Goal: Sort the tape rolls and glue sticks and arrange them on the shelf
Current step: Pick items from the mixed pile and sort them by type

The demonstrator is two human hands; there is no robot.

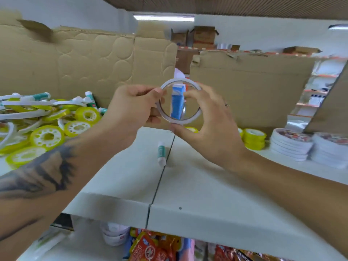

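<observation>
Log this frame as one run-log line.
left hand: grips white tape ring | right hand: pinches same ring | glue stick: lying on shelf | unsorted pile: left

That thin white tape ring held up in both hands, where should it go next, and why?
Probably to the right, onto the stacks of flat white rolls. The white tape ring looks the same kind, both hands, left and right, already pinch it, and the yellow rolls sit stacked apart.
</observation>
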